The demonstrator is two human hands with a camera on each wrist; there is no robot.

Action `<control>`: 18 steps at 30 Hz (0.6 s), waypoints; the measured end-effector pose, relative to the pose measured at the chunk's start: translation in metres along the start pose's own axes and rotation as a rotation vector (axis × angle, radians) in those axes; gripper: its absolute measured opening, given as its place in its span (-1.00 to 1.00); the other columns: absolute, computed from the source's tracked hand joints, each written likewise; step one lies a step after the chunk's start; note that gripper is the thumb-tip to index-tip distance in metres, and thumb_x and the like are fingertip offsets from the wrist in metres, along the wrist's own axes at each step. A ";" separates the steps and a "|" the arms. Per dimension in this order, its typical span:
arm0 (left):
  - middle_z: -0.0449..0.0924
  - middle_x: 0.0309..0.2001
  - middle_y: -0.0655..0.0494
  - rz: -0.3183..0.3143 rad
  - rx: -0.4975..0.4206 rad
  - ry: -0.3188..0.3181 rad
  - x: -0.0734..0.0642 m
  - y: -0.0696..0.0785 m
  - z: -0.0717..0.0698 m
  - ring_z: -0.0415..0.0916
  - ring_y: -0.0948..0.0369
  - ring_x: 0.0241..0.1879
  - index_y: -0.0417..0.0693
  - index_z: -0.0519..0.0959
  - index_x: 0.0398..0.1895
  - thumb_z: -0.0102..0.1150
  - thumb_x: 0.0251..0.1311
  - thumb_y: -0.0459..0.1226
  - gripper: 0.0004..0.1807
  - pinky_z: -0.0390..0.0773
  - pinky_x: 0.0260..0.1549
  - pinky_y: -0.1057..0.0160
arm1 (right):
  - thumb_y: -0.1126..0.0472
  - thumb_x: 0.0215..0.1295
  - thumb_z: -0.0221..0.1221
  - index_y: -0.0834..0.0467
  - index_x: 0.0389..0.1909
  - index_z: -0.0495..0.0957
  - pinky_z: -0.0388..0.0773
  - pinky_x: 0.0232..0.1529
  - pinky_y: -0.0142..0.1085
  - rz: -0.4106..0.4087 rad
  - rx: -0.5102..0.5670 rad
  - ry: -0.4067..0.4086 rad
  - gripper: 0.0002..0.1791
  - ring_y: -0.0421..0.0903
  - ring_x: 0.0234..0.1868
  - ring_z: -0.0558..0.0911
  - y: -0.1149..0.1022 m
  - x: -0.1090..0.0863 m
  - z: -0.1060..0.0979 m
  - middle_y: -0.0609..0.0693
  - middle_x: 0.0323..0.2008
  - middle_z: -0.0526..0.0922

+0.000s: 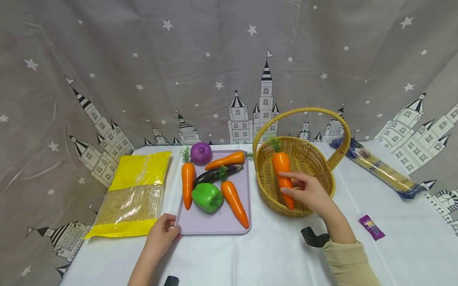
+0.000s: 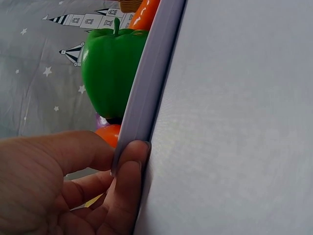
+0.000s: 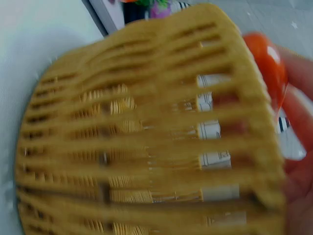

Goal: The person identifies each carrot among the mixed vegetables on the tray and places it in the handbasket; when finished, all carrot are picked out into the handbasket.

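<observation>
My right hand pinches the lower part of an orange carrot between thumb and fingers, over the wicker basket. The carrot's green top points toward the back rim. In the right wrist view the basket wall fills most of the picture, and the carrot shows past its rim. My left hand grips the near left corner of a lilac tray, thumb above and fingers below. On the tray lie a green bell pepper, a dark eggplant, a purple onion and three carrots.
A yellow bag with a see-through middle lies left of the tray. Right of the basket lie a long blue-ended packet and a small purple wrapped sweet. The basket's tall handle arches over it. A grey curtain hangs behind.
</observation>
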State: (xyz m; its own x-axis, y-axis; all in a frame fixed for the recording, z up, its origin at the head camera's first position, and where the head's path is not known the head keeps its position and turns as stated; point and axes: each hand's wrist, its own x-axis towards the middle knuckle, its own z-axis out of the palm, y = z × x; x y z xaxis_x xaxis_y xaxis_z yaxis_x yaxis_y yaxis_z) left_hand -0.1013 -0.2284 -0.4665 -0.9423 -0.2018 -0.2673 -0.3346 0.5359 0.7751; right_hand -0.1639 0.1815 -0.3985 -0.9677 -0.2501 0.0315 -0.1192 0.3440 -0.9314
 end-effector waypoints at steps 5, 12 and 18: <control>0.51 -0.25 -0.08 0.004 -0.007 0.005 0.001 -0.001 0.000 0.56 0.19 -0.45 -0.34 0.43 0.01 0.17 0.17 -0.40 -0.66 0.67 -0.39 0.28 | 0.08 0.19 0.32 0.04 0.22 0.51 0.60 -0.04 -0.10 0.080 -0.129 0.059 -0.45 0.15 0.06 0.54 0.003 0.013 0.009 0.14 0.21 0.45; 0.50 -0.28 -0.08 0.020 -0.017 0.003 -0.001 -0.001 0.000 0.55 0.19 -0.47 -0.37 0.42 0.00 0.16 0.18 -0.41 -0.67 0.67 -0.41 0.28 | 0.21 0.21 0.28 0.18 0.20 0.51 0.58 -0.05 -0.03 0.070 -0.331 0.026 -0.49 0.19 -0.01 0.57 0.005 0.037 0.030 0.28 0.16 0.46; 0.50 -0.29 -0.07 0.027 -0.019 0.008 -0.001 -0.001 0.000 0.55 0.19 -0.48 -0.37 0.43 -0.01 0.16 0.17 -0.42 -0.67 0.67 -0.42 0.29 | 0.24 0.19 0.26 0.19 0.17 0.53 0.38 0.19 0.11 0.065 -0.468 -0.013 -0.52 0.23 0.17 0.45 0.006 0.047 0.049 0.29 0.13 0.51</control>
State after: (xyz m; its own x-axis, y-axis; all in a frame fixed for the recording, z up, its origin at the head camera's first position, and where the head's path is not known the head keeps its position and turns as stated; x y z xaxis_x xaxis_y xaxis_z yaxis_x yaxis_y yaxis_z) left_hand -0.0997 -0.2289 -0.4666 -0.9506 -0.1946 -0.2417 -0.3091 0.5254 0.7927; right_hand -0.1996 0.1273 -0.4202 -0.9740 -0.2248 -0.0291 -0.1484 0.7295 -0.6677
